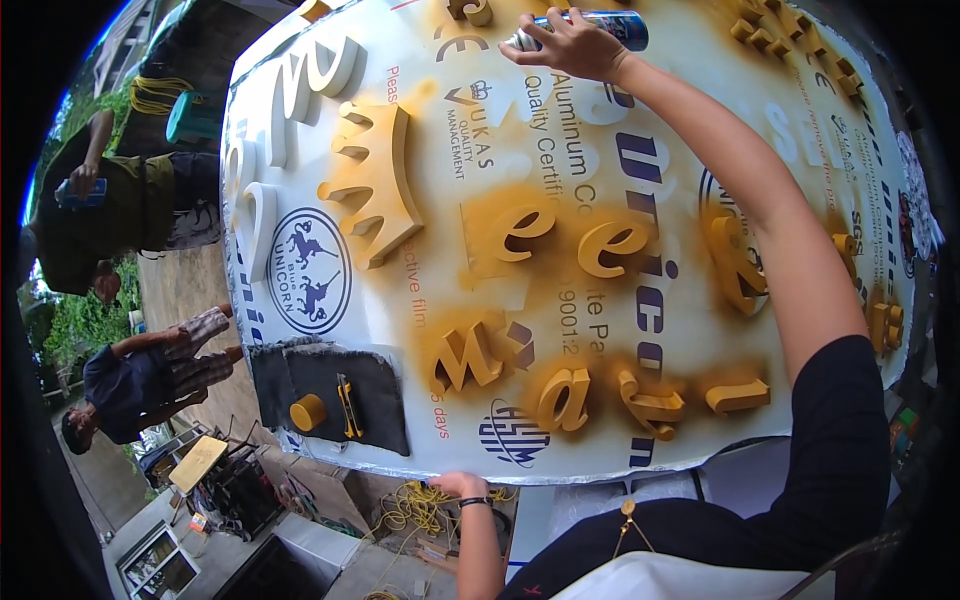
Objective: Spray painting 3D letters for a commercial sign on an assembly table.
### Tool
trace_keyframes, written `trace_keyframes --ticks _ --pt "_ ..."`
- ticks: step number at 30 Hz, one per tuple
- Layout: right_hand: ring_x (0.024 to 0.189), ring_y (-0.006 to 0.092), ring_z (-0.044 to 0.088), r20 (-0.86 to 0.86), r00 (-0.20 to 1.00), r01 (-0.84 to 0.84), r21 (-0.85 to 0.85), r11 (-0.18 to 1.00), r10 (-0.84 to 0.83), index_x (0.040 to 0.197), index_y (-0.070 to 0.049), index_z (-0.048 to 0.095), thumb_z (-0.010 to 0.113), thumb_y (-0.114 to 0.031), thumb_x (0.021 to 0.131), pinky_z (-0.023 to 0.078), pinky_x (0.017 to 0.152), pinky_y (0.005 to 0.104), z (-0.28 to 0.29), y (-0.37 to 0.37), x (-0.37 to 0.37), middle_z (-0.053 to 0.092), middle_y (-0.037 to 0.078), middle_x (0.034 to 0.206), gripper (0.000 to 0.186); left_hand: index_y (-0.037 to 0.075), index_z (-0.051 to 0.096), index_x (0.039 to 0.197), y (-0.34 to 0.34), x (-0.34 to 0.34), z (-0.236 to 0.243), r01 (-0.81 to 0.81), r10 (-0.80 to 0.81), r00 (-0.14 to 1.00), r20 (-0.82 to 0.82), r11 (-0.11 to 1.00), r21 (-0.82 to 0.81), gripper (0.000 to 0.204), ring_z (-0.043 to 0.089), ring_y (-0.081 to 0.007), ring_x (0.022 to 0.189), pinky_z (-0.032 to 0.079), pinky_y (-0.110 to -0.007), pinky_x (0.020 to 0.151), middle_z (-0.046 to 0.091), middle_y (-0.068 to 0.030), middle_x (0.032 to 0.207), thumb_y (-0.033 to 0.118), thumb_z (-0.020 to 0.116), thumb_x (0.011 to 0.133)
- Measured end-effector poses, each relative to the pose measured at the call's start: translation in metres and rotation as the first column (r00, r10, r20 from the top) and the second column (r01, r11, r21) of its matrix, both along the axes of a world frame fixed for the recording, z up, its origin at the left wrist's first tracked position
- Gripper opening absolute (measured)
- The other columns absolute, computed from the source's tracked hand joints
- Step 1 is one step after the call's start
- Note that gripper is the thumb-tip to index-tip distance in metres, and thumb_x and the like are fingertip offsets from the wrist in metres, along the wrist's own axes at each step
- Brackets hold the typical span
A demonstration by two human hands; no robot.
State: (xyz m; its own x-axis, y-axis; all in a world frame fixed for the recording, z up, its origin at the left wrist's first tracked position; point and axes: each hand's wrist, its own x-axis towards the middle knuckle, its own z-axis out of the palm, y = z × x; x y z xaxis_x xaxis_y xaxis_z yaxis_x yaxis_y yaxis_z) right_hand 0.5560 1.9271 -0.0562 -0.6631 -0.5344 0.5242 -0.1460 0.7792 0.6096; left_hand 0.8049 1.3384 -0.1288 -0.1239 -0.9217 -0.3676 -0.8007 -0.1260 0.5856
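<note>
Holding the spray can (624,29) in our curled right hand (572,46), up-right of the crown (385,195), we see painted yellow letters (740,399) right of it, white letters (342,68) left, maybe unpainted, our left hand (463,485) below, grip unclear.

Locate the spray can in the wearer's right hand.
In the head view, the spray can is near the top edge, slightly right of centre, gripped sideways by the right hand over the board.
</note>
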Motion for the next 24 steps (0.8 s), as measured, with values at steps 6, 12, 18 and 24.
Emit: trace_keyframes --ticks 6,12,18,24 --pt "0.069 0.0184 0.055 -0.045 0.989 0.148 0.142 0.979 -0.143 0.117 -0.033 0.038 0.057 -0.023 0.075 0.048 0.050 0.0250 0.002 -0.001 0.016 0.045 0.008 0.099 0.047 -0.013 0.044 0.112 0.002 0.000 0.002 -0.013 0.013 0.999 0.050 1.000 -0.002 0.072 0.049 -0.0363 0.103 0.039 -0.040 0.090 0.047 -0.0255 0.116 0.049 0.018 0.088" --pt "0.067 0.0154 0.053 0.124 0.991 0.051 0.022 0.998 -0.053 0.120 -0.035 0.037 0.065 -0.026 0.067 0.046 0.050 0.0227 0.035 -0.017 0.046 0.044 0.008 0.098 0.060 -0.014 0.045 0.110 -0.003 0.002 0.001 -0.017 0.017 1.000 -0.010 1.000 -0.006 0.073 0.049 -0.0364 0.103 0.039 -0.040 0.089 0.048 -0.0263 0.115 0.051 0.020 0.087" --pt "0.067 0.0162 0.053 0.144 0.984 0.113 -0.068 0.991 -0.102 0.120 -0.034 0.039 0.066 -0.027 0.067 0.046 0.052 0.0244 0.022 -0.008 0.050 0.045 0.008 0.102 0.059 -0.013 0.047 0.108 0.006 -0.002 0.002 -0.106 0.111 0.991 0.079 0.993 -0.058 0.071 0.050 -0.0369 0.101 0.040 -0.040 0.088 0.049 -0.0268 0.113 0.050 0.024 0.086" --pt "0.059 0.0149 0.055 0.091 0.991 0.112 -0.145 0.983 -0.099 0.113 -0.033 0.042 0.065 -0.024 0.067 0.048 0.044 0.0225 0.007 -0.003 0.044 0.044 0.006 0.094 0.052 -0.014 0.047 0.107 -0.007 0.001 -0.004 -0.078 0.081 0.996 0.046 0.996 -0.046 0.071 0.050 -0.0365 0.101 0.040 -0.039 0.088 0.048 -0.0268 0.114 0.050 0.025 0.086"
